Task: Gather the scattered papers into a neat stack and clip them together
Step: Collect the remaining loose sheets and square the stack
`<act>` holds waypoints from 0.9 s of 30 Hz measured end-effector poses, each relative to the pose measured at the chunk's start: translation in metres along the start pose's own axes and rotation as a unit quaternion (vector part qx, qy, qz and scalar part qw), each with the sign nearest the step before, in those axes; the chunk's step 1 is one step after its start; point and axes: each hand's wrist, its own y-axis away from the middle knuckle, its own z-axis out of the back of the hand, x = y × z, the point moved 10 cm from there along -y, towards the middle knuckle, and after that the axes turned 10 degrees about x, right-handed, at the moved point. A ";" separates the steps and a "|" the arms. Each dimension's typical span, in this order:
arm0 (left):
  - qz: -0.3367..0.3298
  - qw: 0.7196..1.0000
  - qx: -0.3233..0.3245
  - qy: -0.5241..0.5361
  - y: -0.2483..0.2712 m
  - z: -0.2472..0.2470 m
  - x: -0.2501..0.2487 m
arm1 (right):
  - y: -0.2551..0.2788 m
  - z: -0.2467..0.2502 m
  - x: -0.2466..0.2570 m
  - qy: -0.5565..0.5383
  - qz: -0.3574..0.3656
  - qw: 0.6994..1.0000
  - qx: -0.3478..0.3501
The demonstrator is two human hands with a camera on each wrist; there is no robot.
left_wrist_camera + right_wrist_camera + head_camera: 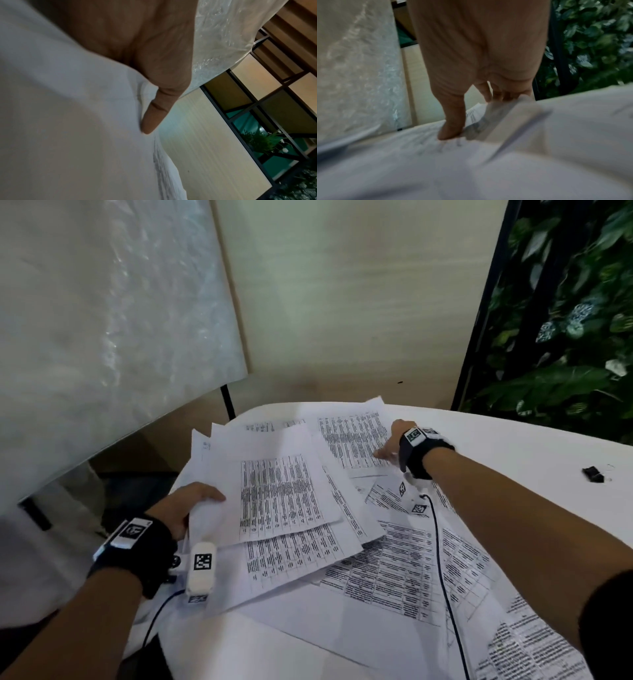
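Broadly, we note a room with a pale wood-grain wall panel [359,302], a crinkled translucent plastic sheet [102,320] hanging at left and a wall of dark green leaves [565,320] at right behind a black frame. We work at one smooth white table [513,440] with a rounded edge.

Across the table lie the papers [394,570]: thin white sheets, rectangular, printed with dense black tables and text, overlapping at many angles. We cannot count them exactly; more than eight show. A fanned bundle [274,491] of them is raised at the table's left edge, several sheets deep.

Our left hand [185,505] grips that bundle at its near-left corner, thumb on top and the other fingers hidden beneath; the left wrist view shows the thumb [154,115] lying along the paper's edge. Our right hand [394,440] reaches to a printed sheet [352,436] at the far side of the table; in the right wrist view the thumb [452,121] presses on top and the fingers curl under a lifted, blurred edge, so it pinches that sheet.

Both wrists carry black straps with white marker tags, and a thin black cable [442,577] trails over the sheets.

One small black binder clip [593,474] sits alone on bare table, well apart to the right.
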 end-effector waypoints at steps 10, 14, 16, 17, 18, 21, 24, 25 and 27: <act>-0.002 0.999 0.033 -0.014 -0.002 0.001 0.004 | 0.000 0.060 -0.016 -0.177 0.075 0.980 -0.046; 0.008 0.999 0.018 -0.031 0.000 0.000 0.003 | 0.016 0.098 -0.057 -0.197 0.082 0.970 -0.113; 0.012 0.999 0.009 -0.042 0.002 -0.002 0.002 | 0.022 0.106 -0.075 -0.210 0.086 0.967 -0.116; 0.015 0.999 0.006 -0.046 0.002 -0.001 0.003 | 0.024 0.108 -0.084 -0.214 0.087 0.966 -0.117; 0.017 0.999 0.005 -0.046 0.002 -0.001 0.003 | 0.020 0.107 -0.099 -0.218 0.079 0.966 -0.119; 0.011 0.999 -0.003 -0.042 0.001 0.001 0.003 | -0.001 0.091 -0.143 -0.214 0.060 0.967 -0.127; 0.007 0.999 -0.004 -0.039 0.003 0.000 0.003 | 0.041 0.069 -0.138 -0.163 0.039 0.981 -0.099; 0.008 0.999 -0.002 -0.034 0.002 0.001 0.004 | 0.045 0.060 -0.140 -0.135 0.027 0.987 -0.087; 0.010 0.999 -0.002 -0.032 0.003 0.000 0.005 | 0.050 0.045 -0.143 -0.079 0.005 0.994 -0.074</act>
